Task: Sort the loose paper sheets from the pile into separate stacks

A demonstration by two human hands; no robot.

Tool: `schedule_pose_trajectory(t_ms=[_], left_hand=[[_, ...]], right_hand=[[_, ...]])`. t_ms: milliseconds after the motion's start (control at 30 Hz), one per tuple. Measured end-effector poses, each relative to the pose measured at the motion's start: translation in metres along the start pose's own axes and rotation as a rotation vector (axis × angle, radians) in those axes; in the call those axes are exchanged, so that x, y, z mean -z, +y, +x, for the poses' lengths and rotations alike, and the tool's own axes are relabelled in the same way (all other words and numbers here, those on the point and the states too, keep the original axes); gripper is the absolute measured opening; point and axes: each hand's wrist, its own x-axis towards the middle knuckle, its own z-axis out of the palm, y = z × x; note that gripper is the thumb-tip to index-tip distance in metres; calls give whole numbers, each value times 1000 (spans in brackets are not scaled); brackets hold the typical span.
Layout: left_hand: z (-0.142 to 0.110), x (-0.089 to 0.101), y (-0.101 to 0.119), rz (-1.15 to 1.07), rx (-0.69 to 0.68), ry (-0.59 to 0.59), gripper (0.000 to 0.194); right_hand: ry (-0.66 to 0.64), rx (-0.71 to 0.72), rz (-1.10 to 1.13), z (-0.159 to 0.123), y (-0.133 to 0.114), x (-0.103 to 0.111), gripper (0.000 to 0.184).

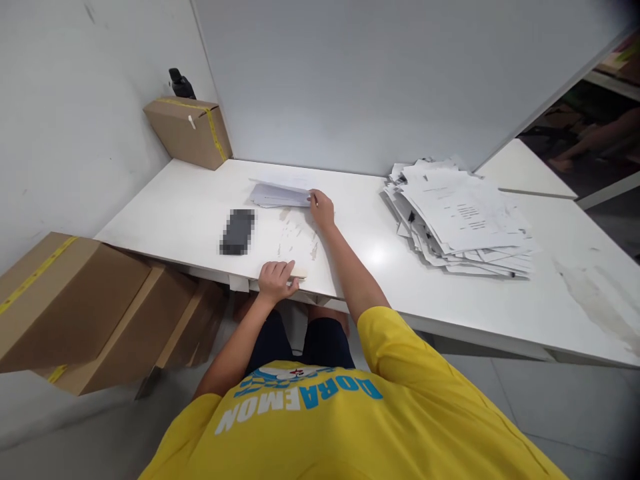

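At the table's front edge, my left hand is closed on a small flat cream-coloured piece, most of it hidden under the fingers. Farther back, my right hand pinches the right end of a thin stack of paper sheets. The sheets' far edge looks slightly lifted, while the near part is close to the tabletop. Left of both hands lies a dark phone-shaped object, its surface blurred by pixels.
A tall untidy pile of printed papers covers the right part of the white table. One taped cardboard box stands at the back left, a black bottle behind it. Several boxes sit left of the table. A wall closes the back.
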Motion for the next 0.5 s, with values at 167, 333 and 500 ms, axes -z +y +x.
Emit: schedule_pose_trajectory(t_ms=[167,333,500], left_hand=[[-1,1,1,18,-36,78,40],[0,3,3,60,-51,94,40],[-2,1,2,42,-36,76,41]], right_hand=[[-216,111,-188,9,-5,-8,33],[-259,122,-218,3,-8,-4,29],[-214,50,-208,-4,-13,4,27]])
